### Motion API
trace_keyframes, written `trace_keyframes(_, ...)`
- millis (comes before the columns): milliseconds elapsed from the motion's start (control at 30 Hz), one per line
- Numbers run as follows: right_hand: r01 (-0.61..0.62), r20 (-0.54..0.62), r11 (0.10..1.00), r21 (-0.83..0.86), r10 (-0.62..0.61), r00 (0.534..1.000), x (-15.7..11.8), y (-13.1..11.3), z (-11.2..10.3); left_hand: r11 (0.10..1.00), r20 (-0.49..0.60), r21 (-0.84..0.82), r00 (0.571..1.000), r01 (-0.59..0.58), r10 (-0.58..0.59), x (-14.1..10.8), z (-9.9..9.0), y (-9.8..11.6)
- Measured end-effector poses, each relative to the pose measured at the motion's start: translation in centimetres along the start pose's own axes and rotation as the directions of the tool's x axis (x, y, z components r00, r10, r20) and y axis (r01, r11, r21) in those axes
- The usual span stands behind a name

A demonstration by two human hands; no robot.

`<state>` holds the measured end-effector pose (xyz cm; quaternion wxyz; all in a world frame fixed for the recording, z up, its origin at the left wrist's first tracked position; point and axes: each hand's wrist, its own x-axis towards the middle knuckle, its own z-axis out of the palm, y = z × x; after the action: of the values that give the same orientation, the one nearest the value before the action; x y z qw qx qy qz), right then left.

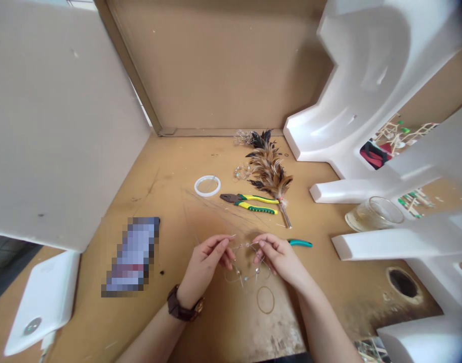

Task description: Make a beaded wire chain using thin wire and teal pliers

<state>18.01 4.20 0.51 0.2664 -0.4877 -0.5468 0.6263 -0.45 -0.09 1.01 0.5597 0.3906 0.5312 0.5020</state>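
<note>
Between my two hands hangs a thin beaded wire (246, 278), looped, with small pale and clear beads along it. My left hand (208, 262) pinches one part of it between thumb and forefinger, and a short wire end sticks up past the fingertips. On the other side my right hand (278, 254) is closed on the wire too, thumb against forefinger. Just beyond the right hand lies a tool with a teal handle (301, 243), partly hidden by that hand. A tan rubber band (265, 300) rests on the table below the wire.
Farther back lie pliers (249, 202) with yellow-green handles, a white ring-shaped spool (207, 186), a feather duster (270, 166) and a tangled wire bundle (242, 172). A phone (130, 257) and white power bank (45, 297) are left. At right, a glass (374, 214) stands between white plastic arms (382, 247).
</note>
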Motion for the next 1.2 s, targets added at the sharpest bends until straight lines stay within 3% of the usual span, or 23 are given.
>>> trace_keyframes(1200,-0.001,0.004,1.000,0.002,0.001,1.000,-0.09,-0.27,0.02,0.998,0.011,-0.055,1.000,0.013,-0.013,-0.07,-0.19,0.28)
